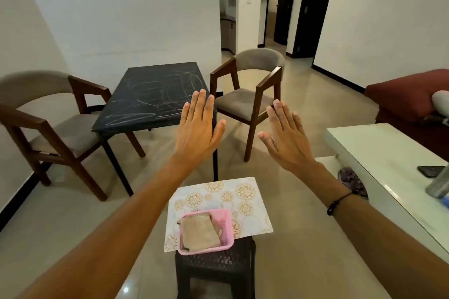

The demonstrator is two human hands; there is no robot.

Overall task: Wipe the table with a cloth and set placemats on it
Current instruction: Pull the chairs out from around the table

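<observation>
A small black table point(150, 97) with pale scribble marks stands ahead by the white wall. Below me, a dark stool point(216, 267) carries a cream placemat point(233, 199) with gold flower prints. On the placemat sits a pink basket point(229, 226) holding a folded beige cloth point(199, 232). My left hand point(198, 128) and my right hand point(286, 136) are both raised in the air in front of me, fingers straight, backs toward me, holding nothing. They hover well above the stool and short of the table.
Two wooden chairs with grey cushions flank the table, one at left point(48, 128) and one at right point(250, 94). A white low table point(379, 160) at right carries a phone point(430, 170) and a bottle point(441, 185). A red sofa point(408, 97) stands behind it.
</observation>
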